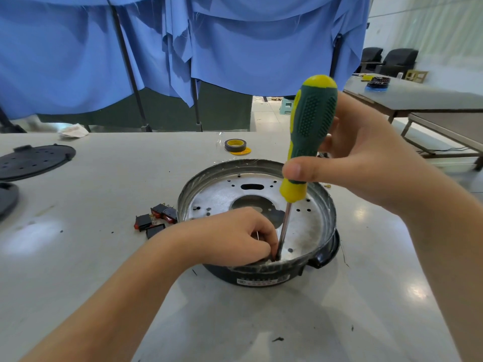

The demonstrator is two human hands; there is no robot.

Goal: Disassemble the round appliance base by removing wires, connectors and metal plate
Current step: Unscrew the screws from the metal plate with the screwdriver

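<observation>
While the right hand [366, 158] is gripping the screwdriver [305, 142] upright, the left hand [235, 236] is pinching its tip at six o'clock on the metal plate [300, 231] inside the round base [261, 279].

Label [262, 280] on base: print illegible

round appliance base [261, 276] upright on table, holed metal plate [308, 226] inside

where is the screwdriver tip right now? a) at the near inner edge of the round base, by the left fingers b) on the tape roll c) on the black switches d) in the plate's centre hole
a: the screwdriver, held by the right hand, runs down to the near rim of the base, where the left hand fingers meet it.
</observation>
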